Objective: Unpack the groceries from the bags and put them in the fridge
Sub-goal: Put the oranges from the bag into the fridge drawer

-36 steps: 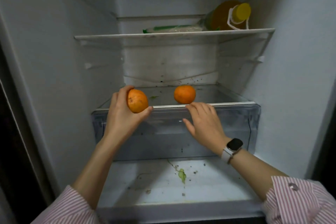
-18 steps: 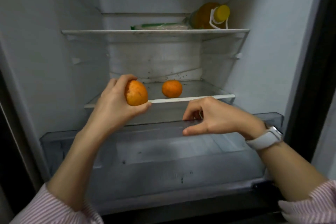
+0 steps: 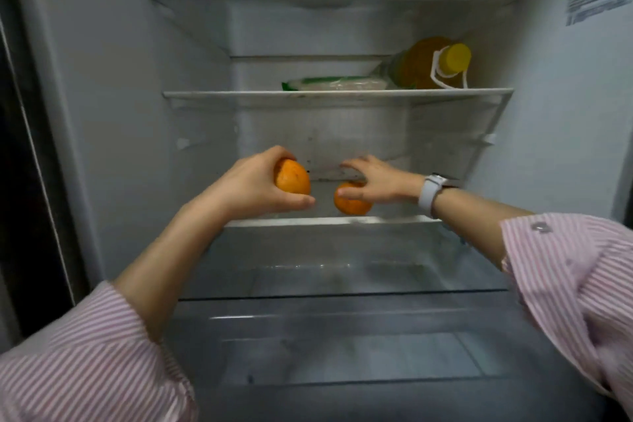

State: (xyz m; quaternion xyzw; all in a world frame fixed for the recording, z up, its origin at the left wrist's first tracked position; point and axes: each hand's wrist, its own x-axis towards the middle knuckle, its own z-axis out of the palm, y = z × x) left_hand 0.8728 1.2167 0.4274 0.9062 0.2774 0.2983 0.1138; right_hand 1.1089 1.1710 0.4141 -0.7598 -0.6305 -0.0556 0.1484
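Already your left hand [image 3: 253, 187] grips one orange [image 3: 292, 177] in front of the lower shelf [image 3: 394, 220], while your right hand [image 3: 373, 181] reaches over the second orange [image 3: 352, 205] resting there, fingers spread and touching it. Above sit a bottle [image 3: 428, 62] and packet [image 3: 335, 83]; the drawer [image 3: 342, 319] looks empty, and no bags are in view.

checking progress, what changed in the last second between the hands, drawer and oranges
The right hand left the drawer, now pulled out, and reached onto the shelf orange. The left hand still holds its orange. Bottle and packet unmoved.
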